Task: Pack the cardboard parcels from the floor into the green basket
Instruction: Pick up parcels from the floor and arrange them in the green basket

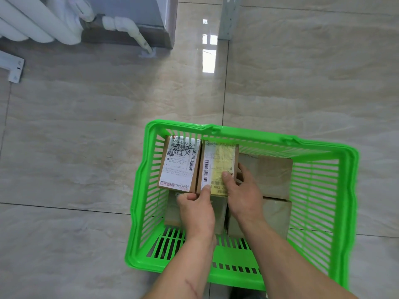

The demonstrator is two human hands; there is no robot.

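Observation:
The green basket [349, 190] stands on the tiled floor in the lower middle of the head view. Inside it lie several cardboard parcels. A parcel with a white shipping label [179, 162] sits at the far left, on top of lower boxes. Beside it is a parcel with a yellowish label [218, 160]. My left hand [196, 210] grips that parcel's near edge, thumb on top. My right hand [241, 190] holds its right side, thumb on the label. Two plain brown parcels [272, 175] lie lower at the right, one behind the other.
A white radiator [36, 22] with a pipe [129, 31] stands at the top left against a grey wall base. A metal shelf post [228, 18] rises at the top middle. A white bracket [13, 67] lies at the left edge. Glossy beige tiles surround the basket.

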